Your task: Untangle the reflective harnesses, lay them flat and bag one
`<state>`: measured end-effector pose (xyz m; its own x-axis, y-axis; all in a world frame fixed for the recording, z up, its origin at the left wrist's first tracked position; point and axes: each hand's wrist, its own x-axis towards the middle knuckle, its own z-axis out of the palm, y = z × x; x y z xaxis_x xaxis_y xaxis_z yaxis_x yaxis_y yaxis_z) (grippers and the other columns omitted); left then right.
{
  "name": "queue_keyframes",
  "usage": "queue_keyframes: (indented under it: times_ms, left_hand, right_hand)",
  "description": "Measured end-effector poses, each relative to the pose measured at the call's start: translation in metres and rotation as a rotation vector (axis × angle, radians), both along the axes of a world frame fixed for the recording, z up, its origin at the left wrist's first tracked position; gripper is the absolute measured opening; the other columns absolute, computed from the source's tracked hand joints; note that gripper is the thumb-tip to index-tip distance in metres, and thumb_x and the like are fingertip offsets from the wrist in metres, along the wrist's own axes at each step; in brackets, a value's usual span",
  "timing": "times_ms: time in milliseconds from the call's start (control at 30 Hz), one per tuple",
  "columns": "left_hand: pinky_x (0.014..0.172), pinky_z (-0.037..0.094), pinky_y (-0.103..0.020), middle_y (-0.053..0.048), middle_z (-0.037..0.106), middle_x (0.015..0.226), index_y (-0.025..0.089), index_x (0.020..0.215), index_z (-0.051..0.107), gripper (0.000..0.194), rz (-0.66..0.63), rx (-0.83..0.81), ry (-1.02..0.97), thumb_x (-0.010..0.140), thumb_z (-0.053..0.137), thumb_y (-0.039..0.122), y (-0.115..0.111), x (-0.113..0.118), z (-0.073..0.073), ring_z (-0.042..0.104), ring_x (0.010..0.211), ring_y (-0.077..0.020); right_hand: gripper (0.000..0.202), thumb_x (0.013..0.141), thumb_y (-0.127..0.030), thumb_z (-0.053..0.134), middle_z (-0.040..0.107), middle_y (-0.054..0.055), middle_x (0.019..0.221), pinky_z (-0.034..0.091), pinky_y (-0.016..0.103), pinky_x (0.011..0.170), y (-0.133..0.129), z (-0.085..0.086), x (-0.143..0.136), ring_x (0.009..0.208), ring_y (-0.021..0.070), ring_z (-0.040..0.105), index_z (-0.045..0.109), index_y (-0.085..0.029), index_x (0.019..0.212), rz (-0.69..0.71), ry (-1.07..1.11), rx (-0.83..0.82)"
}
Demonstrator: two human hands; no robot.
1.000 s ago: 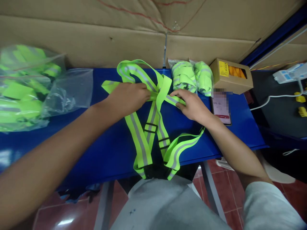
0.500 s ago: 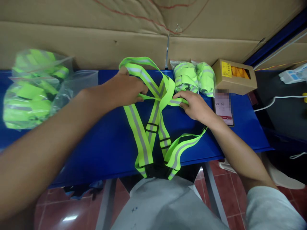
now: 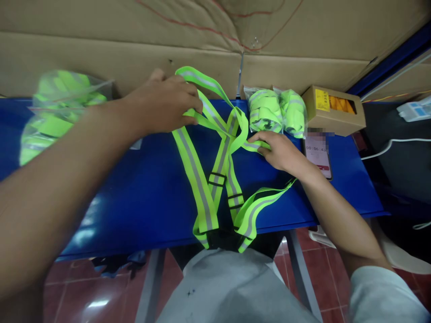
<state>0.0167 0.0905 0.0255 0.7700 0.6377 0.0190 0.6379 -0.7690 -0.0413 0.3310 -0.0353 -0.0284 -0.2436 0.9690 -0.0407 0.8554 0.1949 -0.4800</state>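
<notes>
A neon-green reflective harness with grey stripes and black buckles lies crossed over the table, its lower ends hanging at the front edge. My left hand is closed on its upper left straps, lifting a loop above the table. My right hand pinches a strap right of the crossing point, close to the tabletop. One slack strap curves from the front edge toward my right forearm. The fingertips of my left hand are partly hidden behind the straps.
Bagged green harnesses stand at the back right beside a cardboard box. A phone showing a timer lies on the blue table. More bagged harnesses sit at the left, partly behind my left arm. A cardboard wall rises behind.
My left hand has moved up and left, drawing the upper loop higher. My right hand keeps its pinch almost in place. The view has shifted slightly.
</notes>
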Motion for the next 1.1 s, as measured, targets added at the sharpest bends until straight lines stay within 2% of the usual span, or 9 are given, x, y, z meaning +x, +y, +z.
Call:
queue_keyframes:
  times_ms: [133, 300, 400, 500, 633, 767, 867, 1000, 1100]
  left_hand:
    - [0.104, 0.047, -0.048, -0.012, 0.06, 0.127, 0.025, 0.114, 0.068, 0.025, 0.073, 0.129, -0.066, 0.094, 0.054, 0.027, -0.013, 0.013, 0.005, 0.053, 0.125, -0.0302]
    - [0.099, 0.053, -0.049, -0.017, 0.054, 0.131, 0.02, 0.12, 0.063, 0.028, 0.147, 0.215, -0.12, 0.099, 0.045, 0.019, -0.019, 0.02, 0.001, 0.052, 0.131, -0.034]
    - [0.105, 0.052, -0.052, -0.018, 0.053, 0.132, 0.018, 0.119, 0.061, 0.026, 0.136, 0.181, -0.194, 0.099, 0.044, 0.019, -0.016, 0.017, -0.005, 0.053, 0.132, -0.035]
    - [0.107, 0.051, -0.053, -0.016, 0.053, 0.13, 0.017, 0.115, 0.06, 0.021, 0.095, 0.113, -0.3, 0.097, 0.051, 0.021, -0.014, 0.013, -0.012, 0.054, 0.131, -0.036]
    - [0.113, 0.046, -0.055, -0.014, 0.057, 0.126, 0.021, 0.113, 0.06, 0.015, 0.056, 0.082, -0.424, 0.099, 0.054, 0.023, -0.012, 0.009, -0.021, 0.055, 0.131, -0.0357]
    - [0.112, 0.047, -0.058, -0.014, 0.059, 0.127, 0.023, 0.124, 0.059, 0.026, -0.017, 0.108, -0.496, 0.101, 0.06, 0.034, -0.01, 0.003, -0.025, 0.055, 0.127, -0.0348]
    - [0.114, 0.046, -0.058, -0.013, 0.056, 0.135, 0.027, 0.133, 0.057, 0.039, -0.026, 0.163, -0.607, 0.097, 0.067, 0.037, -0.015, -0.003, -0.024, 0.051, 0.13, -0.0328]
    - [0.12, 0.042, -0.055, -0.01, 0.047, 0.145, 0.033, 0.122, 0.057, 0.046, 0.153, 0.135, -0.957, 0.083, 0.082, 0.04, -0.024, -0.007, -0.029, 0.04, 0.145, -0.0324]
    - [0.105, 0.054, -0.049, -0.006, 0.054, 0.138, 0.034, 0.12, 0.048, 0.055, 0.288, -0.083, -1.172, 0.078, 0.082, 0.043, -0.022, -0.008, -0.04, 0.054, 0.133, -0.0284]
  right_hand:
    - [0.036, 0.093, -0.013, 0.062, 0.076, 0.006, 0.132, 0.054, 0.046, 0.105, -0.002, -0.001, 0.0, 0.122, 0.0297, 0.071, 0.075, -0.025, 0.125, 0.113, 0.052, -0.037]
    - [0.032, 0.097, -0.026, 0.065, 0.076, 0.009, 0.121, 0.057, 0.042, 0.096, -0.007, 0.005, -0.001, 0.108, 0.0268, 0.073, 0.076, -0.025, 0.128, 0.186, 0.107, 0.017]
    - [0.025, 0.102, -0.032, 0.062, 0.077, 0.009, 0.118, 0.056, 0.046, 0.1, -0.014, 0.026, -0.005, 0.112, 0.0281, 0.073, 0.078, -0.024, 0.118, 0.168, 0.171, 0.162]
    - [0.024, 0.105, -0.033, 0.056, 0.08, 0.007, 0.111, 0.057, 0.043, 0.094, -0.015, 0.056, -0.022, 0.104, 0.0263, 0.074, 0.077, -0.025, 0.112, 0.03, 0.244, 0.313]
    - [0.026, 0.107, -0.036, 0.053, 0.079, 0.006, 0.114, 0.055, 0.04, 0.091, 0.011, 0.075, -0.068, 0.102, 0.0266, 0.074, 0.074, -0.025, 0.117, 0.08, 0.197, 0.272]
    - [0.035, 0.105, -0.054, 0.059, 0.077, 0.01, 0.102, 0.051, 0.04, 0.087, 0.054, 0.069, -0.107, 0.098, 0.0296, 0.071, 0.072, -0.022, 0.098, 0.089, 0.045, 0.101]
    - [0.023, 0.1, -0.041, 0.07, 0.071, 0.003, 0.08, 0.049, 0.032, 0.072, 0.074, 0.06, -0.118, 0.072, 0.0197, 0.069, 0.065, -0.019, 0.095, 0.02, 0.186, -0.02]
    - [0.017, 0.097, -0.026, 0.072, 0.066, -0.004, 0.072, 0.046, 0.027, 0.056, 0.08, 0.051, -0.117, 0.053, 0.0138, 0.064, 0.057, -0.022, 0.105, -0.033, 0.409, -0.123]
    - [0.021, 0.095, -0.023, 0.072, 0.066, -0.006, 0.073, 0.047, 0.026, 0.053, 0.081, 0.045, -0.117, 0.053, 0.014, 0.065, 0.054, -0.025, 0.106, -0.019, 0.455, -0.133]
